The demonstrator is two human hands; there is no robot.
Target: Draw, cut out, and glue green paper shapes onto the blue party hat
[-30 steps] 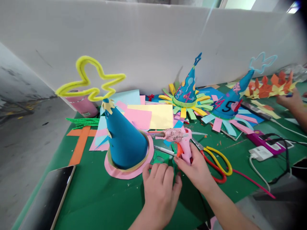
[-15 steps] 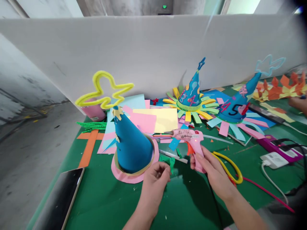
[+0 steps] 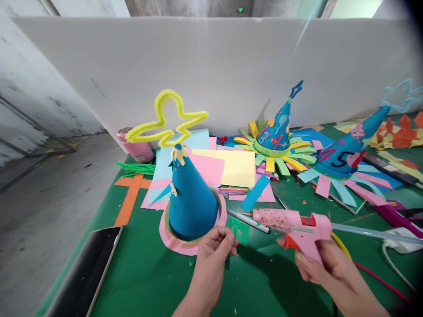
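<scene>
My right hand (image 3: 330, 268) is wrapped round the handle of a pink hot glue gun (image 3: 297, 226), raised over the table with its nozzle pointing left and a clear glue stick out of its back. Pinched together, the fingers of my left hand (image 3: 213, 253) are by the brim of a blue paper cone hat (image 3: 193, 202); what they hold is hidden. Just beyond those fingertips is a green cut-out piece (image 3: 240, 230); whether I touch it I cannot tell. The hat stands upright with a pink brim (image 3: 168, 241) and a yellow pipe-cleaner shape (image 3: 165, 108) on top.
A phone (image 3: 87, 268) lies at the left edge of the green table. Paper sheets (image 3: 238, 166), a pen (image 3: 254, 223) and green pipe cleaners (image 3: 137, 168) lie around the hat. Two decorated hats (image 3: 277, 130) (image 3: 350, 149) stand at the back right, near a purple power strip (image 3: 393, 215).
The glue gun in my right hand has moved right, lower and closer to me. My left hand stays pinched beside the hat. The view has shifted a little to the left.
</scene>
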